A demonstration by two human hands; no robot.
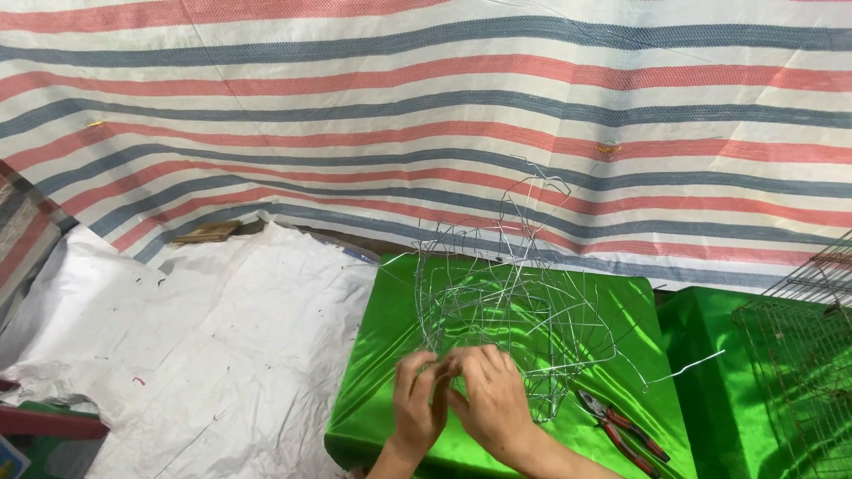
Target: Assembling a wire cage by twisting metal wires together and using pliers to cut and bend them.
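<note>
Presently: wire frame (510,302), standing on green cloth (390,319), well built up yet loose-ended at top and right — left hand (417,404) and right hand (491,399) pinching strands at its lower edge; pliers (621,427) idle beside.

Bare hands (457,399), bare forearms, no sleeves visible.

left hand (417,399), right hand (490,399), fingers pinched together

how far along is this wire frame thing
Partly built: the tangled silver wire frame already stands on the shiny green cloth. In hand: left hand and right hand pinch its lower edge. Left: loose wire ends stick out; red-handled pliers lie unused.
</note>
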